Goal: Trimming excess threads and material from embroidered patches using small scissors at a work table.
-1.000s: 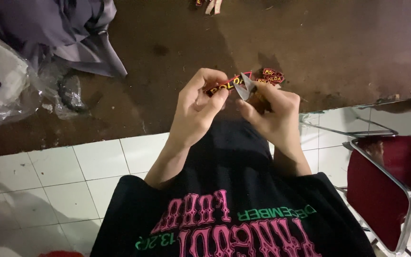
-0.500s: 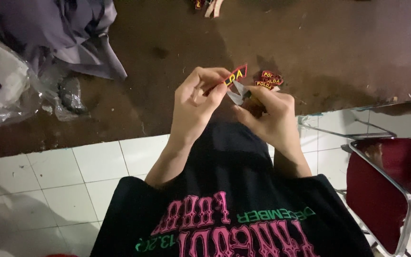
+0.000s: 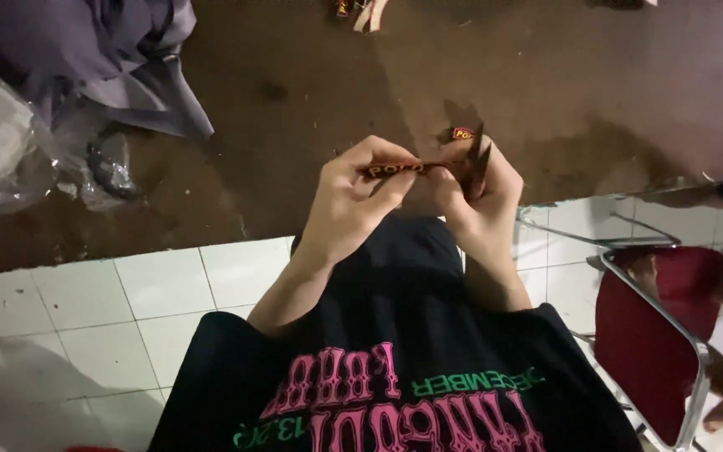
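Both hands are raised in front of my chest over the edge of a brown mat. My left hand (image 3: 353, 201) pinches one end of a small dark red woven label strip (image 3: 399, 168) with yellow lettering. My right hand (image 3: 479, 197) grips the other end and also holds a small dark pair of snips (image 3: 479, 159), blades pointing up. A further bit of red label (image 3: 462, 133) shows just above the right fingers. I wear a black shirt with pink and green print.
A brown mat (image 3: 311, 100) covers the floor ahead, white tiles (image 3: 85, 301) nearer me. Grey cloth (image 3: 102, 50) and a clear plastic bag (image 3: 10, 151) lie at the left. A red chair with a metal frame (image 3: 654, 335) stands at the right. Small scraps (image 3: 361, 10) lie at the top.
The label strip has been turned flat between my fingers and drawn level. The snips now point upward in my right hand. Both hands stayed at about the same place.
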